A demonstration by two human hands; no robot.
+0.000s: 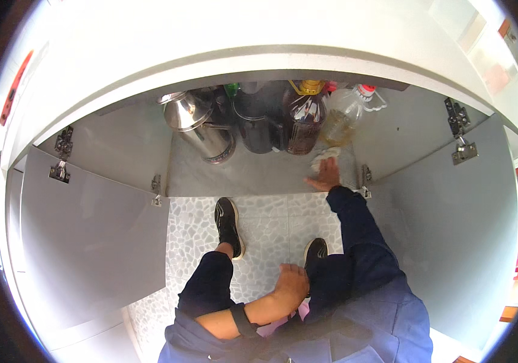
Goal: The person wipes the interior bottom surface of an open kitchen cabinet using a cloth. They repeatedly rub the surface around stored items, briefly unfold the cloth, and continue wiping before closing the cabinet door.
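Observation:
My right hand (327, 176) reaches into a low open cabinet, its fingers pressed on a crumpled white cloth (324, 157) and its thumb spread to the left. The cloth lies on the grey cabinet floor (254, 174), near the right wall. Just behind it stands a clear plastic jug (341, 120) with a red cap and some yellowish liquid low inside. To its left is a large plastic bottle (303, 120) of dark liquid with a yellow cap. My left hand (291, 283) hangs bent at the wrist by my right knee; its fingers are mostly hidden.
A stainless steel canister (202, 131) and a dark pitcher-like container (256, 129) stand further left in the cabinet. Grey doors hang open at left (96, 227) and right (445, 222), on metal hinges (463, 136). My shoes (228, 224) rest on the pebble-patterned floor (263, 240).

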